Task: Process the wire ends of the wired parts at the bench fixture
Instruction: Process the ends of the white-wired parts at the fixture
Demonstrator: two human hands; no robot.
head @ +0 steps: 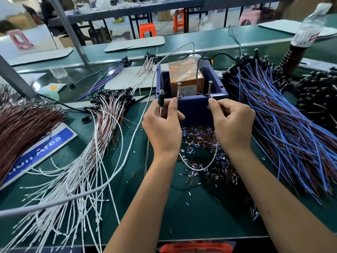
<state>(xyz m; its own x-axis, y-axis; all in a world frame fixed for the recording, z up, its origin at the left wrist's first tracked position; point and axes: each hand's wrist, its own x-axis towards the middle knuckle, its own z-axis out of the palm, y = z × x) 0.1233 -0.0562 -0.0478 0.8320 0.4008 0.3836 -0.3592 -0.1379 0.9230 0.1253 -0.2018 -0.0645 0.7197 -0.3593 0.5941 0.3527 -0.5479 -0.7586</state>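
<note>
left hand (162, 123) grip pinches wired part (161, 97) | right hand (231, 121) grip pinches white wire (197, 168) (at blue fixture (196, 108))

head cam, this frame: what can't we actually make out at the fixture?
- Wire end at the fixture: hidden behind the right hand fingertips, head view.
- Label on the orange block: print too small and glared by its wrap.
- Left hand grip on the black part: fingers cover the lower body.
- White wire loop: its upper runs vanish behind both wrists.
- Blue sign: text cut by brown wires.

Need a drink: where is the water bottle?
Head view, far upper right: the water bottle stands tilted behind the blue wire bundle.
</note>
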